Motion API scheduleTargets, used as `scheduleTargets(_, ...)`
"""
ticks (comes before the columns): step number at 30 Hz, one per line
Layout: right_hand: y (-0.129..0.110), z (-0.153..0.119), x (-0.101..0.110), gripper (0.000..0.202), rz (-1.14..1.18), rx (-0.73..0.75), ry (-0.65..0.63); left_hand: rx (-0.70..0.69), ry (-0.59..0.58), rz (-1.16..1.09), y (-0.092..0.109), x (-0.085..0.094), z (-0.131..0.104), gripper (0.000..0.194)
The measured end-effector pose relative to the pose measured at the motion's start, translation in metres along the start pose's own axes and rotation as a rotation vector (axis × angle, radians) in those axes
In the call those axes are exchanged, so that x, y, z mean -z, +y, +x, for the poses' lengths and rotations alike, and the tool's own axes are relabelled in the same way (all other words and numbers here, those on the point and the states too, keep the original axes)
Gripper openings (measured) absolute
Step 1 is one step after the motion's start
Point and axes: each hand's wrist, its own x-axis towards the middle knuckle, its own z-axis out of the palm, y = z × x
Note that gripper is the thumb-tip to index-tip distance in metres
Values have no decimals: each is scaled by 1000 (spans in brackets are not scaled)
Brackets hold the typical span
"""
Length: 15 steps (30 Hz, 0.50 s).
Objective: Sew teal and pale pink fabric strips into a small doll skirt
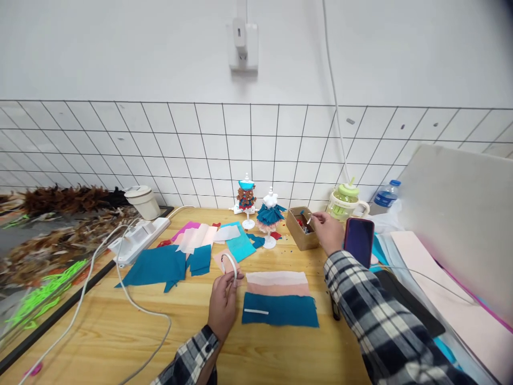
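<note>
My left hand [223, 300] is closed around a thin roll of white tape [231, 262], held up above the table. A small white scrap [309, 219] is pinched in the fingers of my right hand [328, 232], over the open cardboard box [303, 239] with small bits in it. In front of me lies a teal cloth strip [288, 315] with a short white strip [256, 311] on its left part. Pink and pale cloth strips [276, 283] lie along its far edge. Two small white dress forms stand behind: one in a teal ruffled skirt [271, 215], one in brown and red [246, 199].
Teal cloth pieces [154, 266], pink ones and a power strip [140, 243] lie left, with a white cable looping forward. A phone [358, 240], a green-lidded jug [347, 203] and a water bottle [387, 195] stand right. Feather trim [60, 230] lies far left.
</note>
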Motion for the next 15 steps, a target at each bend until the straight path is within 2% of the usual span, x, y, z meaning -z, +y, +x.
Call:
scheduleTargets(3,3,14,-7,28,-94,-8,-46,-69,36,92,0,2,1,26)
scheduleTargets(7,16,18,-6,31,-232,48,-129,-108,41,116,-3,1,1,23)
scheduleTargets(11,25,19,-5,29,-233,116,-194,-116,22,97,-3,0,0,22)
scheduleTargets(15,27,23,-7,42,-198,172,-195,-120,-2,78,-2,0,0,23)
